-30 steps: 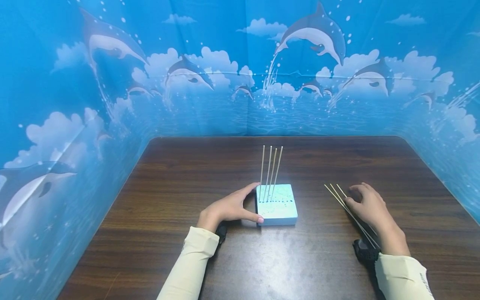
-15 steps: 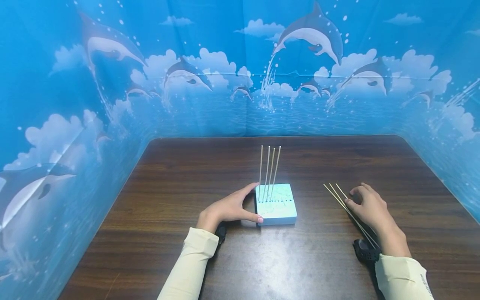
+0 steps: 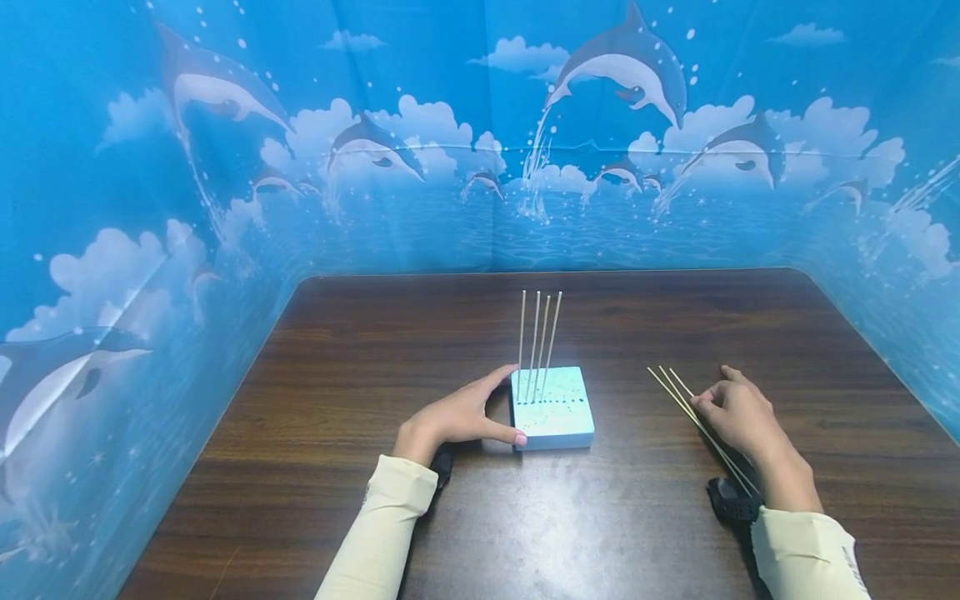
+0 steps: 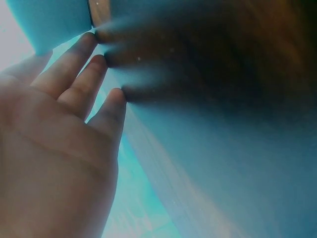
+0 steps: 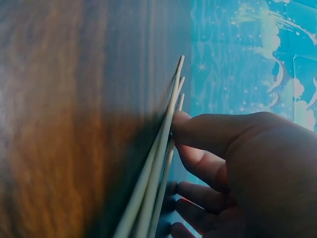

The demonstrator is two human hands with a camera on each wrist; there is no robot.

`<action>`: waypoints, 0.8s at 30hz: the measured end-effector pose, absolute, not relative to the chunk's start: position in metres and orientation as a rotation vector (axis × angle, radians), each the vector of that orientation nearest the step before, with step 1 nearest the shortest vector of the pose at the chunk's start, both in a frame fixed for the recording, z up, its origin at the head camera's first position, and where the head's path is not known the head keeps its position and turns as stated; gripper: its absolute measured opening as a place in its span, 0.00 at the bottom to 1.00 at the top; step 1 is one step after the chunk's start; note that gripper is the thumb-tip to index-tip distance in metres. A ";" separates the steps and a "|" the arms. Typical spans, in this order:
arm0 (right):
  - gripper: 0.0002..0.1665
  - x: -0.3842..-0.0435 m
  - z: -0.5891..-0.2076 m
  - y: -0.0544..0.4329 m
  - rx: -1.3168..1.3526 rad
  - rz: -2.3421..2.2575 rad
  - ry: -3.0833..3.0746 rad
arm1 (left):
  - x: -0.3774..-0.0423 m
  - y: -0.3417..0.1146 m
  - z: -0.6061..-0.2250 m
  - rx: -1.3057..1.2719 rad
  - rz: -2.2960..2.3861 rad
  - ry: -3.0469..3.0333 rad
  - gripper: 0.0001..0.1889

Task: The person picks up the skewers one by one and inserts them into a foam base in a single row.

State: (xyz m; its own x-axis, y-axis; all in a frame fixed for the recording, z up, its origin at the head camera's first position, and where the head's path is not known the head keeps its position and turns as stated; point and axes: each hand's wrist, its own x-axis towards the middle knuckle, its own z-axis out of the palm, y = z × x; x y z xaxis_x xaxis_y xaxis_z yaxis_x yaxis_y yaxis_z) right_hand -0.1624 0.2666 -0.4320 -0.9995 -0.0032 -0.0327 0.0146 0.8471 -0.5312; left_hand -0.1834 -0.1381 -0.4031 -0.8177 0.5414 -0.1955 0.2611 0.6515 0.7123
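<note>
In the head view, my left hand (image 3: 459,415) spans the left side of a pale blue block (image 3: 566,425). Its thumb lies at the block's front edge, a finger at the back corner. Several thin wooden sticks (image 3: 535,333) stand in the left part of the block's row of holes, some leaning slightly right. At the right, my right hand (image 3: 746,425) pinches the rightmost of three sticks lying close together on the table. The other two sticks (image 3: 705,432) lie beside it. The right wrist view shows the thumb against the pinched stick (image 5: 169,156); its far fingertip contact is partly hidden.
The dark wooden table (image 3: 360,350) is bounded at the back and sides by a blue dolphin-print curtain (image 3: 420,225). Black wrist straps with cameras (image 3: 731,500) sit below the hands, close over the tabletop.
My right thumb and index finger have come together on the rightmost stick, whose tip has shifted slightly left. The left hand and block stay put.
</note>
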 end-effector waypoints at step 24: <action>0.09 -0.160 -0.337 0.179 -0.254 -1.339 3.326 | -0.185 -0.139 -0.407 0.634 0.960 2.478 0.59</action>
